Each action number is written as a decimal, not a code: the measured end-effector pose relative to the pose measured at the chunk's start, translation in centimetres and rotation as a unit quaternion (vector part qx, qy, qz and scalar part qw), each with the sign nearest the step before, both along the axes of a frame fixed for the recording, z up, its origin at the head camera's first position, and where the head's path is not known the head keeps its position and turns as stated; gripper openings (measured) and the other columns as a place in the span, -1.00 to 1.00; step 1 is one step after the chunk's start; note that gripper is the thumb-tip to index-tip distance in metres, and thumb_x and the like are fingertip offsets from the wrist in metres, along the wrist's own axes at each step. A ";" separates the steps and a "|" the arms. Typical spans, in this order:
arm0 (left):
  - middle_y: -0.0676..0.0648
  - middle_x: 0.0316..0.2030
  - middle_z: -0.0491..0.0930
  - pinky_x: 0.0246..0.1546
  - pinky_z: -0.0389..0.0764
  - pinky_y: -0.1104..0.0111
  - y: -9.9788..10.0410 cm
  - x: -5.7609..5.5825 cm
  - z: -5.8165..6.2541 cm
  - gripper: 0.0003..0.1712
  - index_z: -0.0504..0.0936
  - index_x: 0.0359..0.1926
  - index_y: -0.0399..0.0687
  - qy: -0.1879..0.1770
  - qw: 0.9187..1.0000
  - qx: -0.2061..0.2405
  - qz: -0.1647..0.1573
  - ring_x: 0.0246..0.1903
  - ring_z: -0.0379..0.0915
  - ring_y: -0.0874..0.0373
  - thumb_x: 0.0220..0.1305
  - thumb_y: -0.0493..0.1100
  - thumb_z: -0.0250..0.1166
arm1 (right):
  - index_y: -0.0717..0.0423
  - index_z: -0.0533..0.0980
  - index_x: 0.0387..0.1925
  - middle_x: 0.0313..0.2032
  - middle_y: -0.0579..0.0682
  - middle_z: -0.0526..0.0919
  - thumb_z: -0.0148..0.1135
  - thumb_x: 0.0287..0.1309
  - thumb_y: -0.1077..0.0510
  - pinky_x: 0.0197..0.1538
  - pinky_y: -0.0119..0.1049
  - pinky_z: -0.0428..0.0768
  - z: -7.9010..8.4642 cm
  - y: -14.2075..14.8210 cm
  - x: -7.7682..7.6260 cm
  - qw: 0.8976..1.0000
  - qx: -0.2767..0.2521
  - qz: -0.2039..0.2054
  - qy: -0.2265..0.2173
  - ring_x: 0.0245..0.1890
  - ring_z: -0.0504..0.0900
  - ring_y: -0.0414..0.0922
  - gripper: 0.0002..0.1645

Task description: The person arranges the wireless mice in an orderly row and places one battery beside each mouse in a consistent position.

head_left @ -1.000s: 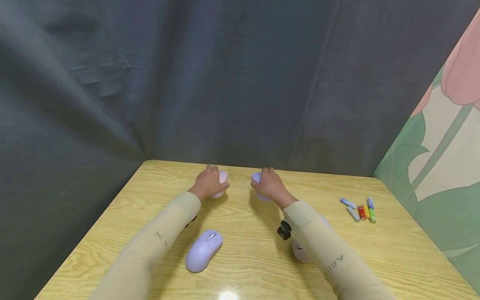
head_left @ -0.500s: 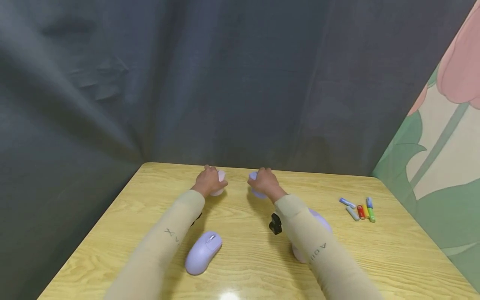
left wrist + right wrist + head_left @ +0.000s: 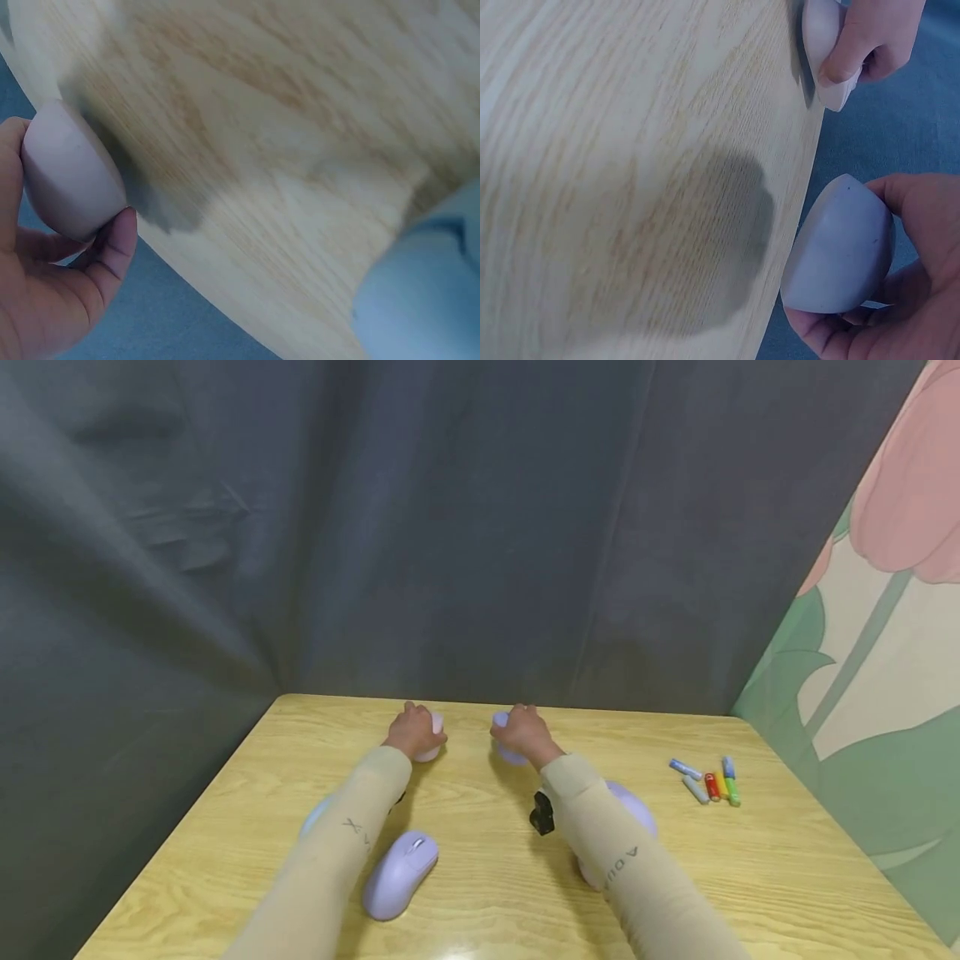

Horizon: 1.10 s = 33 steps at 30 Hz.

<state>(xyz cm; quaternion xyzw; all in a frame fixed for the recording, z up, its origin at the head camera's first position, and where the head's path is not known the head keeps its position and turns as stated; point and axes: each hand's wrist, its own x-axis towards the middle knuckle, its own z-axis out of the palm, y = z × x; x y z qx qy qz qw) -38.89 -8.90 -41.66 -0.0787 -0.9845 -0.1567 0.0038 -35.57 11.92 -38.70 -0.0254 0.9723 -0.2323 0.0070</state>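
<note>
At the far side of the table, my left hand (image 3: 410, 731) grips a pale pink computer mouse (image 3: 71, 172) by its sides. Level with it, a short gap to the right, my right hand (image 3: 527, 735) holds a lavender mouse (image 3: 840, 247), thumb on one side and fingers on the other. Both mice are partly covered by the hands in the head view. Nearer to me lies another lavender mouse (image 3: 401, 875), between the forearms. A light blue mouse (image 3: 420, 292) is largely hidden behind the left sleeve in the head view.
Beneath the right forearm, a lavender rounded object (image 3: 633, 807) and a pale pink one (image 3: 587, 877) show only in part. Several batteries (image 3: 712, 787) lie on the right of the wooden table (image 3: 480, 910). A dark curtain (image 3: 465, 527) hangs behind the far edge.
Both hands keep their hold on the mice at the far side. The forearms have shifted inward, uncovering part of the light blue mouse beside the left sleeve. The head view has turned slightly.
</note>
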 end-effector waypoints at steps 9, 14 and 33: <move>-0.30 -0.13 0.36 -0.30 0.61 0.13 0.2 -0.2 -0.1 -0.31 0.48 0.06 -0.46 0.004 1.000 0.011 0.006 -0.26 0.51 -0.11 0.17 0.06 0.36 | 0.51 0.24 0.24 0.12 0.42 0.34 0.09 0.30 -0.06 -0.02 -0.01 0.53 0.0 -0.2 -0.3 1.000 0.003 -0.008 -0.007 -0.02 0.47 0.23 -0.24; -0.31 -0.11 0.36 -0.29 0.61 0.13 0.3 -0.6 -0.3 -0.31 0.49 0.07 -0.44 0.001 1.000 0.005 0.016 -0.26 0.52 -0.11 0.17 0.09 0.36 | 0.52 0.27 0.21 0.09 0.41 0.35 0.10 0.29 -0.04 -0.05 -0.02 0.54 0.1 -0.1 -0.5 1.000 -0.003 -0.009 -0.003 -0.05 0.48 0.23 -0.26; -0.33 -0.10 0.37 -0.29 0.60 0.12 0.1 -1.0 -0.9 -0.27 0.49 0.08 -0.46 0.001 1.000 0.012 0.020 -0.24 0.50 -0.12 0.15 0.11 0.36 | 0.53 0.19 0.29 0.20 0.44 0.28 0.09 0.29 -0.06 0.00 0.00 0.53 -0.6 -0.6 -1.2 1.000 -0.018 -0.014 -0.012 0.03 0.45 0.26 -0.18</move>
